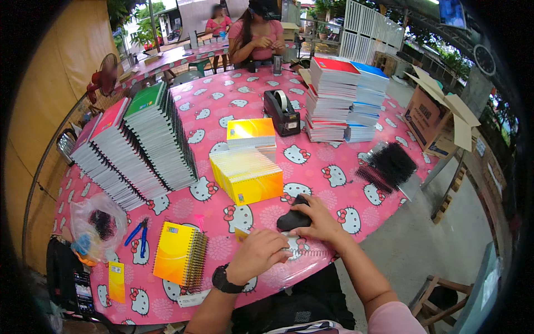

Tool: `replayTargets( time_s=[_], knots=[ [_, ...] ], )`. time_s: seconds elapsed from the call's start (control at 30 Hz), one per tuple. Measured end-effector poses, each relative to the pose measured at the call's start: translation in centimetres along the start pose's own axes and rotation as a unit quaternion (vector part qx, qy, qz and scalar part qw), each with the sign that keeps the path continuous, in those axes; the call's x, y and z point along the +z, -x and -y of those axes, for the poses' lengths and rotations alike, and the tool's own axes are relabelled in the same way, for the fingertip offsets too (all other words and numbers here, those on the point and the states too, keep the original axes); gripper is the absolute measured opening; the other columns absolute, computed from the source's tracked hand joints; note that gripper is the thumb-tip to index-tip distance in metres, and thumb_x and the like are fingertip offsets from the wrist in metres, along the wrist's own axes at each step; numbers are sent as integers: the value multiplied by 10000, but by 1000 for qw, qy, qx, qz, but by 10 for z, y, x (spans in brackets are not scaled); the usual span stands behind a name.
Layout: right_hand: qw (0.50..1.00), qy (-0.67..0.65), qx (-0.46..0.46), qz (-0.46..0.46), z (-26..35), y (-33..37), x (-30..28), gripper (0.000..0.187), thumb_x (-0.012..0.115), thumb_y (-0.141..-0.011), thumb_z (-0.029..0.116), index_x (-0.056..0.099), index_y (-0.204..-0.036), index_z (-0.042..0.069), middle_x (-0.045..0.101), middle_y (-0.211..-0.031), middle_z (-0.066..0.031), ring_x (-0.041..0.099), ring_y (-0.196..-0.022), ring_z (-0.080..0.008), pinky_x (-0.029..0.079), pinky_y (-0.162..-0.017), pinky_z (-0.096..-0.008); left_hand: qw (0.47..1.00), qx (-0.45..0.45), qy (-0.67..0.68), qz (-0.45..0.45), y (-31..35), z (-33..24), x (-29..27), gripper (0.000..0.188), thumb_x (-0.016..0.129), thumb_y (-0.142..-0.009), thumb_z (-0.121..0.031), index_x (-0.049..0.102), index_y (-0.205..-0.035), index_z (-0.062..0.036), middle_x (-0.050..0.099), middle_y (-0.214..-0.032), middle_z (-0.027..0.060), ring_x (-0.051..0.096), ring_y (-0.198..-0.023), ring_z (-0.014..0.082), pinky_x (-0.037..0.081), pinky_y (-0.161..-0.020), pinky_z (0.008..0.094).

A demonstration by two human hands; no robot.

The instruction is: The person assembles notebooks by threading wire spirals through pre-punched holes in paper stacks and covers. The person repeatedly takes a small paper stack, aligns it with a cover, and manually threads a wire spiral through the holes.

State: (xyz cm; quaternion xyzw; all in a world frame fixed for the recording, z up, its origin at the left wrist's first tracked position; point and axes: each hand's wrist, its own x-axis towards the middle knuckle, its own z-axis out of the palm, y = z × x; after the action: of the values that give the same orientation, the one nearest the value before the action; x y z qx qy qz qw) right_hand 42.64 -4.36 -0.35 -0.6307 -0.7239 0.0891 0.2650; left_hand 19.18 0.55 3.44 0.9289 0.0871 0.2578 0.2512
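My left hand (258,253), with a black watch on its wrist, is closed near the table's front edge. A yellow corner (241,234) shows beyond its knuckles; the rest of that piece is hidden. A thin spiral binding coil (312,253) stretches from by its fingertips to beneath my right wrist. My right hand (317,219) curls its fingers over a dark, rounded object (292,220) whose kind I cannot make out. Left of my hands lies a pile of spiral-bound yellow notebooks (173,251). Beyond them stand stacked yellow notebooks (256,188).
Tall notebook stacks (147,97) stand left, with more paper stacks (334,69) back right. A tape dispenser (282,113), black coils (392,166), blue-handled pliers (137,239) and a plastic bag (92,228) share the table. A cardboard box (431,117) stands right; a person (258,42) sits opposite.
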Motion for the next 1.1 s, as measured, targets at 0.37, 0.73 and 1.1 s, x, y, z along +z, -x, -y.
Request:
replayTargets(
  time_s=[0.37, 0.73, 1.1],
  knots=[
    [863, -494, -15, 108, 36, 39, -20, 466, 620, -802, 388, 618, -1064, 3, 604, -1042, -110, 552, -1023, -221, 401, -933, -372, 992, -60, -78, -79, 8, 9, -6, 271, 774, -609, -357, 622, -703, -153, 550, -739, -20, 538, -842, 156, 204, -972, 519],
    [875, -460, 134, 73, 43, 31, -19, 348, 631, -804, 275, 626, -1030, 10, 617, -1028, -114, 558, -992, -203, 392, -917, -338, 989, -93, -54, -99, 8, 3, -5, 422, 812, -563, -345, 639, -886, -136, 608, -778, -20, 564, -848, 153, 220, -999, 476],
    [816, -572, 57, 55, 51, 30, -8, 374, 608, -854, 290, 590, -1093, 2, 603, -911, -17, 547, -757, -115, 454, -644, -259, 907, -206, 261, -257, 22, 31, 7, 710, 840, -573, -78, 445, -1162, -47, 530, -987, 68, 545, -914, 165, 431, -839, 316]
  ],
)
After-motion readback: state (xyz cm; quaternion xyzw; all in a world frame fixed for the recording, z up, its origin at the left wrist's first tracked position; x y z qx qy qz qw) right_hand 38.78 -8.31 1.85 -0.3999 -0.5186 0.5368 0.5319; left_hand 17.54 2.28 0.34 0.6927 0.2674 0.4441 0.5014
